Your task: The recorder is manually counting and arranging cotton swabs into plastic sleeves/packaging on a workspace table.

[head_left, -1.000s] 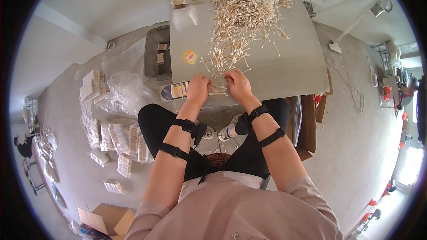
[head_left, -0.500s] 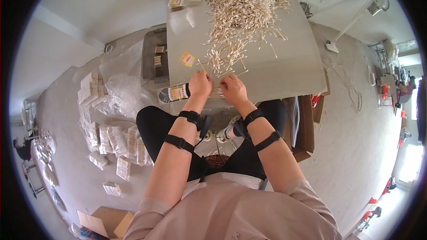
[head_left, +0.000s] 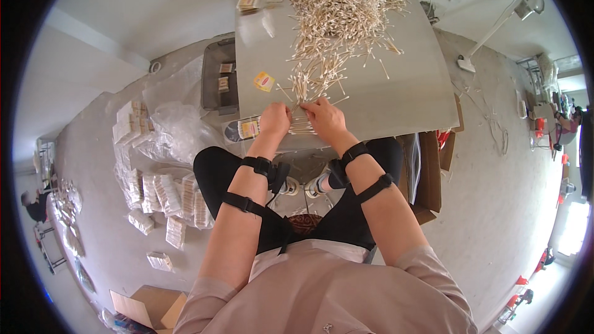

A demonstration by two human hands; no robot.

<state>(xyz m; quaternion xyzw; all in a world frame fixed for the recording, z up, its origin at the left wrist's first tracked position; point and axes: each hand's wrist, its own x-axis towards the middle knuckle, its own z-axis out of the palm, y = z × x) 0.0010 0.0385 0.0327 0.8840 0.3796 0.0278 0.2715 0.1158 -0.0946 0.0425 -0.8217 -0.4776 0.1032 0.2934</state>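
Observation:
A large heap of cotton swabs (head_left: pixel 346 9) covers the far part of the grey table (head_left: pixel 396 96), thinning toward my hands. My left hand (head_left: pixel 276 119) is closed near the front edge, its fingers curled; what they hold is hidden. Close beside it, my right hand (head_left: pixel 326 119) pinches at cotton swabs along the heap's near fringe. Between and below the hands, a row of swabs (head_left: pixel 302 127) lies side by side. Left of my left hand rests a clear packet of swabs (head_left: pixel 249 128) with a yellow and red label. A loose yellow label card (head_left: pixel 264 81) lies farther off.
A dark grey bin (head_left: pixel 212 83) with small packs stands left of the table. Packed bundles (head_left: pixel 164 193) and plastic bags (head_left: pixel 170 125) lie on the floor at left. Cardboard boxes (head_left: pixel 427 179) stand by my right knee. A white lamp (head_left: pixel 526 5) stands behind at right.
My right hand has moved slightly up and left, its fingertips now at the swabs by the heap's near edge. My left hand has curled tighter. The view has shifted a little.

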